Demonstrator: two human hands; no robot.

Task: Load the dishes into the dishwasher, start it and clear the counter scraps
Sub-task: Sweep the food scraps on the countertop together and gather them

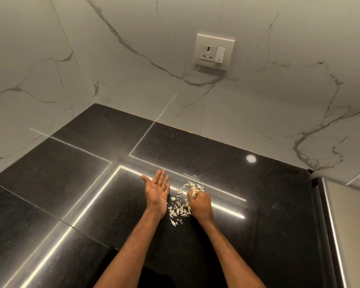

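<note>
Right hand (pixel 199 201) gripping scraps (pixel 180 206), black counter (pixel 258 204)

Pale, flaky scraps (pixel 180 210), perhaps peelings, lie scattered loosely on the black counter (pixel 258 204).

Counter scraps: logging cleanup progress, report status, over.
Left hand open, palm up beside the pile. Right hand gripping scraps; more lie loose on the counter. No obstruction seen.
</note>
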